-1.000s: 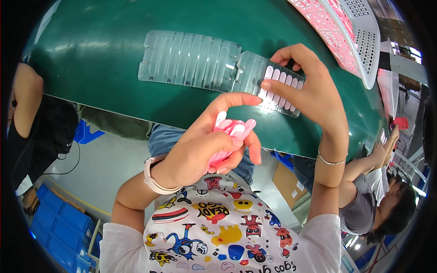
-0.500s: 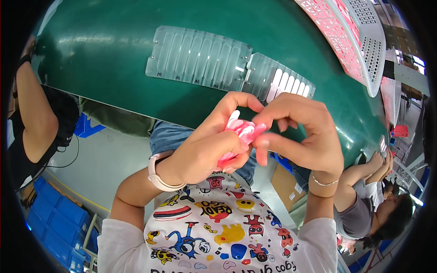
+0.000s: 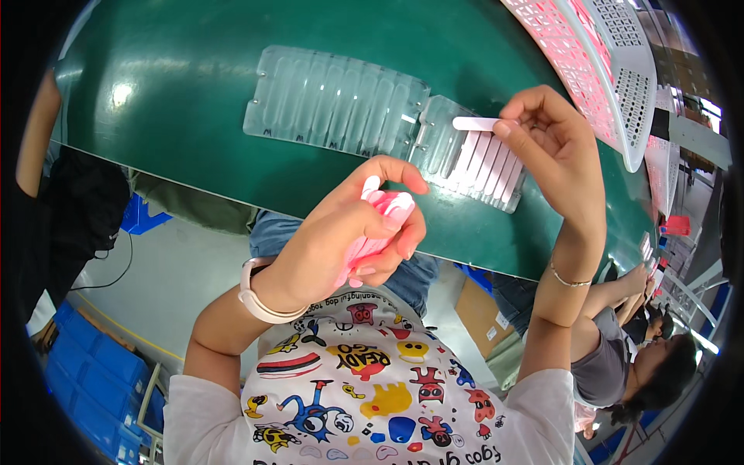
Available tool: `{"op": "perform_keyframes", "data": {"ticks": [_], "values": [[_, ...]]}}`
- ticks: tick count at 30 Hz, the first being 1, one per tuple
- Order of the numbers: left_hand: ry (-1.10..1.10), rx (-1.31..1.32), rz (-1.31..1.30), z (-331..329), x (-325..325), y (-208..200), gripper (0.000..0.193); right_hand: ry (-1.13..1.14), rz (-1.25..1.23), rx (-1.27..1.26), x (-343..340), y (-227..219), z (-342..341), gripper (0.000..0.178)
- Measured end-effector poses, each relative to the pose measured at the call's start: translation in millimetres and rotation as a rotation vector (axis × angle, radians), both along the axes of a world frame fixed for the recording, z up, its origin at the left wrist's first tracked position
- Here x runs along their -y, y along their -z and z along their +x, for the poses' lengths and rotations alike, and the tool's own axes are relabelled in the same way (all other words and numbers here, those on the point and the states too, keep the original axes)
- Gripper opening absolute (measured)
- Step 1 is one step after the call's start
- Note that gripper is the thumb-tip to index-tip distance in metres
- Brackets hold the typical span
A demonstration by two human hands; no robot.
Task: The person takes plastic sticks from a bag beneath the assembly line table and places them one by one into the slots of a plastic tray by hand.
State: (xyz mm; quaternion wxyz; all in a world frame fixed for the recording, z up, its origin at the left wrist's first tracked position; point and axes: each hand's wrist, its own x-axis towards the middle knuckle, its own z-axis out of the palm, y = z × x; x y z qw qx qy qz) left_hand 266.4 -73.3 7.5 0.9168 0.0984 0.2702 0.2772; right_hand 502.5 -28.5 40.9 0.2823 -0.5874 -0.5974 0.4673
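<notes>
My left hand is closed round a bundle of pink strips with rounded ends, held above the table's near edge. Between thumb and fingertips, my right hand pinches a single pale pink strip, lying sideways over the smaller clear plastic tray. Several pale pink strips lie side by side in that tray's right part, and its left slots show no strips. Adjoining it on the left is a larger clear tray with long rounded slots, none of them holding a strip.
The green table carries both trays. White and pink perforated baskets stand at the far right. Another person sits to the right, and a person's arm shows at the left. Blue crates are on the floor at lower left.
My right hand has moved away from the bundle, up and right to the smaller tray, carrying one strip. My left hand has shifted slightly left with the bundle.
</notes>
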Motion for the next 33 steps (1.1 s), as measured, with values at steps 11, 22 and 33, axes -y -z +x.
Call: {"op": "perform_keyframes", "data": {"ticks": [11, 22, 33], "values": [[-0.008, -0.05, 0.139, 3, 5, -2, 0.025, -0.391, 0.228, 0.423, -20, -8, -19, 0.019], [-0.008, -0.161, 0.278, 4, 7, -4, 0.018, -0.183, 0.311, 0.419, 2, -10, -26, 0.023], [-0.023, -0.219, 0.259, 8, 6, -6, 0.02, -0.003, -0.148, -0.127, 44, -12, -40, 0.008]]}}
